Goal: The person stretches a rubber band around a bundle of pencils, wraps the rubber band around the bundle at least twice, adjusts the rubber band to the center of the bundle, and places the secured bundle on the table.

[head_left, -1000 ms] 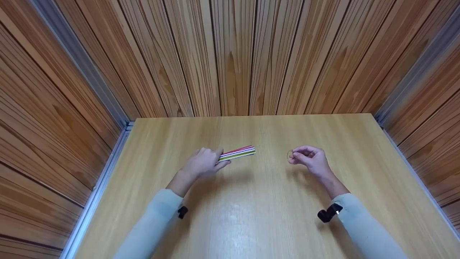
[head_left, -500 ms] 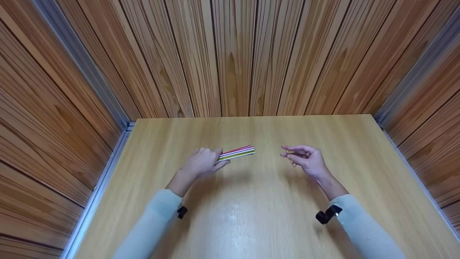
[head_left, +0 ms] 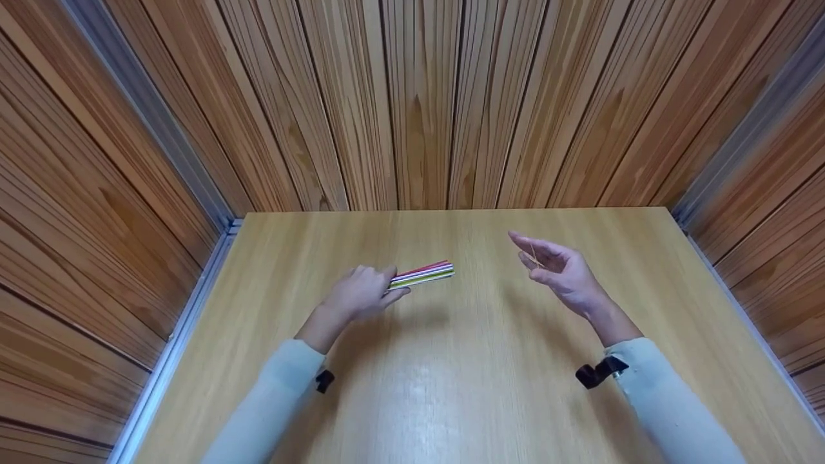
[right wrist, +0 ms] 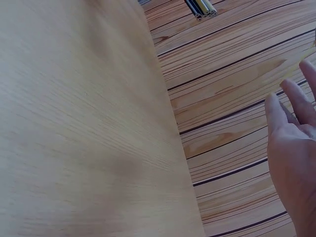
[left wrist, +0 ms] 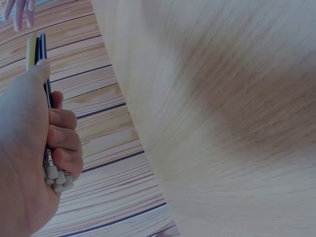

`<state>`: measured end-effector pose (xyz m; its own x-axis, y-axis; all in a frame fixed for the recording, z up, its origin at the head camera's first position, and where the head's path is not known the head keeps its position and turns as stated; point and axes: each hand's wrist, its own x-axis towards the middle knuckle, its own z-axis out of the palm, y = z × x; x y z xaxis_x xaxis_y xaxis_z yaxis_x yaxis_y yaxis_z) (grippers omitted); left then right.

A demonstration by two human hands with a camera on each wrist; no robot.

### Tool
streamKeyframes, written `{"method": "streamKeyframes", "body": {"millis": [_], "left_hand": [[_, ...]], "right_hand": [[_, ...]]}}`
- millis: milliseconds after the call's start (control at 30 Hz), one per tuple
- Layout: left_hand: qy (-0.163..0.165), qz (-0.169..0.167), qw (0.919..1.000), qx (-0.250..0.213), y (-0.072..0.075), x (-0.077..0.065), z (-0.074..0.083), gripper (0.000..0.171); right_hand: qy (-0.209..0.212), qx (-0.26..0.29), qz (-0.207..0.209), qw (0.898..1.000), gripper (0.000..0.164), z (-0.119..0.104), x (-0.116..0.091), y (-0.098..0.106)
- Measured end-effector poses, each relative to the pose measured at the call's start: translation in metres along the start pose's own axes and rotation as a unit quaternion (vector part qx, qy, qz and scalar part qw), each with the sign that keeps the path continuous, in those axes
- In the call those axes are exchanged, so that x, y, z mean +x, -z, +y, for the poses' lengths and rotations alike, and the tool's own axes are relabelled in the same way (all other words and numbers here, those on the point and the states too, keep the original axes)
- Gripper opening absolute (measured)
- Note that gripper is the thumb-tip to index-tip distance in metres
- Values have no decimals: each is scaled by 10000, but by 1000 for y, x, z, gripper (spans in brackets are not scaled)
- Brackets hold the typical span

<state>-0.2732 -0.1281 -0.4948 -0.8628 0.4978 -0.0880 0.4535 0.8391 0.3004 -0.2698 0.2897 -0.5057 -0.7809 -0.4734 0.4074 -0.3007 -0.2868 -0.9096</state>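
My left hand (head_left: pixel 364 291) grips a bundle of striped pencils (head_left: pixel 425 274) above the table, their ends pointing right. In the left wrist view, curled fingers (left wrist: pixel 64 136) wrap the bundle and eraser ends (left wrist: pixel 60 178) stick out below the fist. Off to the right, my right hand (head_left: pixel 567 274) is raised with its fingers extended and spread from the thumb. A thin yellowish rubber band (head_left: pixel 534 253) stretches between those fingers and the thumb. The right wrist view shows fingertips (right wrist: pixel 273 106) close to the band, and the far pencil ends (right wrist: pixel 202 11) at the top.
Both hands are over a light wooden table (head_left: pixel 412 386). Wood-plank walls (head_left: pixel 419 103) rise behind it and on both sides, with metal rails (head_left: pixel 174 328) along the edges. A small black device (head_left: pixel 599 372) sits at the right wrist.
The right hand has spread from a pinch on the rubber band to extended fingers, stretching the band, and has tilted upward. The left hand with the pencils has hardly moved.
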Motion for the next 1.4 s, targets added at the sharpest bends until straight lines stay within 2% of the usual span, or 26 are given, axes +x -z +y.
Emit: {"method": "streamKeyframes", "body": {"millis": [100, 167, 400, 533, 700, 833, 900, 1067, 1200, 1400], "left_hand": [[8, 13, 10000, 47, 0, 0, 0, 49], [27, 3, 10000, 2, 1, -1, 0, 49], [-79, 158, 9998, -91, 3, -1, -3, 45], [-151, 191, 9997, -70, 7, -1, -2, 44], [-283, 172, 9994, 119, 18, 1, 2, 45], [-397, 312, 9979, 408, 31, 3, 6, 45], [-500, 381, 9968, 495, 37, 3, 9, 44], [-735, 366, 9945, 648, 41, 5, 16, 43], [-792, 300, 9939, 708, 40, 8, 21, 45], [-945, 344, 9918, 788, 36, 12, 29, 44]], "right_hand": [[-54, -337, -70, 9994, 77, -3, -1, -1], [-88, -493, -117, 9987, 80, -6, 0, -2], [-141, -726, -10, 9973, 69, -11, 3, -7], [-150, -707, 15, 9974, 70, -6, 1, -10], [-152, -710, -75, 9973, 67, 2, 0, -13], [-162, -695, -141, 9974, 55, 5, 0, -15], [-188, -693, -86, 9974, 55, 6, 0, -17], [-290, -894, 45, 9956, 68, 7, 1, -23], [-276, -1052, 25, 9941, 79, 7, 4, -28], [-289, -1165, 32, 9928, 82, 6, 8, -36]]}}
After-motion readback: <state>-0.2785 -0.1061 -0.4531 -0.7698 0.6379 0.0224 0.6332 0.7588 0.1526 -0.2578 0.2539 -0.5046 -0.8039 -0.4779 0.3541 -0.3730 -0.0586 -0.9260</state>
